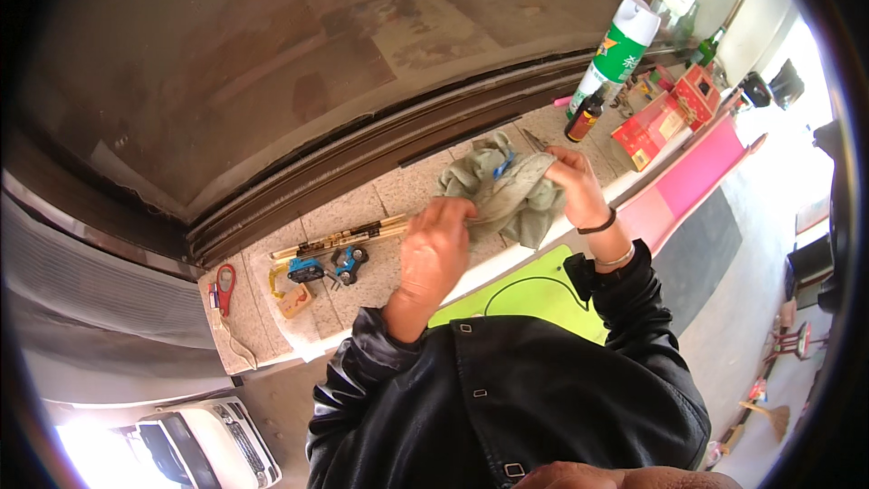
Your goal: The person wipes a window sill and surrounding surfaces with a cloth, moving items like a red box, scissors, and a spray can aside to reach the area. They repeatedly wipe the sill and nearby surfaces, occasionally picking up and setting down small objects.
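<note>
Both hands hold a crumpled grey-green cloth (519,193) above a tiled window ledge. My left hand (434,241) grips its near left edge; the fingertips are partly hidden behind the hand. My right hand (577,183) pinches the cloth's upper right part between thumb and fingers. Something small and blue (504,166) shows among the folds. Left of the cloth lie thin chopsticks or sticks (339,238), a blue toy vehicle (349,263), a second blue toy piece (305,269) and a small wooden block (295,300).
Red-handled scissors (226,280) lie at the ledge's left end. On the right stand a green-and-white spray can (614,51), a small dark bottle (585,119) and red boxes (652,129). A window frame (353,180) runs behind. A green surface (523,292) with a black cable lies below the ledge.
</note>
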Demonstrator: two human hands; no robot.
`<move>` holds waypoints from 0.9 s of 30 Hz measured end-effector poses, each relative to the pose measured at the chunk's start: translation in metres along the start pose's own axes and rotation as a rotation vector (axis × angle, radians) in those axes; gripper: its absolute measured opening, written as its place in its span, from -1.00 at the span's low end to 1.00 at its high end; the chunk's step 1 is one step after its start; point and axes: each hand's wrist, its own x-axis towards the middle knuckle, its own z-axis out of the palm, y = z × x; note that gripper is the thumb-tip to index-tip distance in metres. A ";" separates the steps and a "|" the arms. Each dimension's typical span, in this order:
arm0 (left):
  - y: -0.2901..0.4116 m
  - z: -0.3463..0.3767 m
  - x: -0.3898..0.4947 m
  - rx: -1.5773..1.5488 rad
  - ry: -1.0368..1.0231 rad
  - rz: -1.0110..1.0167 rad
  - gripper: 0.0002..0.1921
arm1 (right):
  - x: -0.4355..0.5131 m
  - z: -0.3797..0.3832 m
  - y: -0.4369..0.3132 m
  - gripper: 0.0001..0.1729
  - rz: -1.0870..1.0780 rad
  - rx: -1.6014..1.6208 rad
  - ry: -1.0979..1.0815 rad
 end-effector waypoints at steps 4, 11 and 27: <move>0.013 0.003 -0.005 0.110 -0.090 0.080 -0.41 | 0.025 0.007 0.012 -0.53 -0.178 0.148 0.157; 0.004 -0.034 -0.035 0.030 -0.099 0.100 -0.52 | 0.087 0.026 -0.012 -0.74 -0.215 -0.360 0.451; -0.044 -0.045 -0.068 -0.036 -0.008 0.074 -0.71 | 0.121 0.091 -0.019 -0.54 -0.441 -0.686 -0.113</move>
